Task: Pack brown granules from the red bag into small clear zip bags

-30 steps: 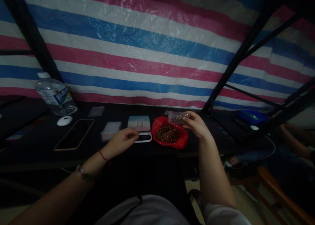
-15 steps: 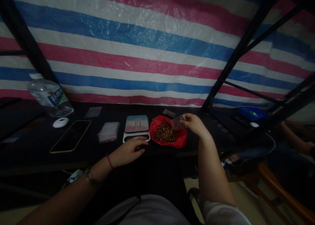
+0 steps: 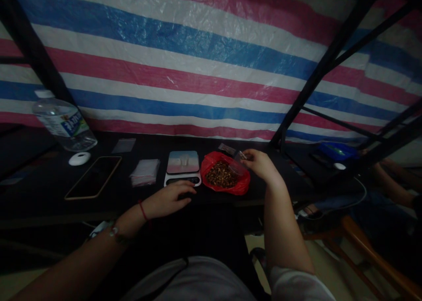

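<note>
Fingers [image 3: 187, 184] of the left hand [image 3: 165, 200], pinched a second ago, now lie loose by the front of the digital scale [image 3: 182, 162]. The right hand [image 3: 263, 165] pinches a small clear bag [image 3: 238, 157], now slanting down over the red plastic bag [image 3: 243, 187] of brown bits [image 3: 220, 174], so the work seems to be there, off the scale.

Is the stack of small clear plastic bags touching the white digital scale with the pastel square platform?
Apart. The head view shows a strip of dark tabletop between the stack of small clear plastic bags and the white digital scale.
</note>
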A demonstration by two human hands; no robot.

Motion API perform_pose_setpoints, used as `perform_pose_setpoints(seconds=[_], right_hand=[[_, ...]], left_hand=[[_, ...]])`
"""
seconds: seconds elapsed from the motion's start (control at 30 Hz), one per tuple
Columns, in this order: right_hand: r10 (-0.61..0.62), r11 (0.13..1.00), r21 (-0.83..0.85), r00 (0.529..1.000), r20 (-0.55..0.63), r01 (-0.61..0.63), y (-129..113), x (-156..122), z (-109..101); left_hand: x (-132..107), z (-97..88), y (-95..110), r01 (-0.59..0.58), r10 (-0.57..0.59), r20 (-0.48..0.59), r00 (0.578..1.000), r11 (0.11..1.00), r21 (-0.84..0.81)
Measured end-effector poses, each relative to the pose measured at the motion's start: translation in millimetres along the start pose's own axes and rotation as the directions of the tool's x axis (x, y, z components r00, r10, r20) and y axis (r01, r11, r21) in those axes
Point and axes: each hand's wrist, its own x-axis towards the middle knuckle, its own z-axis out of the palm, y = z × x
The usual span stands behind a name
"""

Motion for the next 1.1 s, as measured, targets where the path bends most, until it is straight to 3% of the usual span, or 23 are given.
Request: perform_pose_setpoints(seconds=[0.17, 0.63, 0.77, 0.87, 1.1], right_hand=[[-0.025, 0.999, -0.035, 0.997, 0.073, 0.027, -9, -3, -3], [-0.094, 0.996, 0.010, 0.991, 0.094, 0.094, -4, 3, 7], [-0.105, 0.993, 0.050, 0.994, 0.008, 0.104, -8, 1, 5], [-0.118, 0.991, 0.068, 0.992, 0.034, 0.116, -11, -1, 4], [-0.194, 0.981, -0.021, 0.978, -0.074, 0.192, -10, 1, 3]], left_hand=[[0, -1.7, 0, -0.009, 0.008, 0.027, 1.000, 1.000, 0.026], [0, -4.1, 2, -0.087, 0.084, 0.040, 0.996, 0.993, 0.075], [0, -5.6, 3, -0.100, 0.098, 0.037, 0.995, 0.993, 0.062], [-1, -6.1, 2, -0.112, 0.111, 0.027, 0.993, 0.992, 0.051], [0, -7.5, 2, -0.102, 0.103, -0.055, 0.993, 0.995, 0.023]])
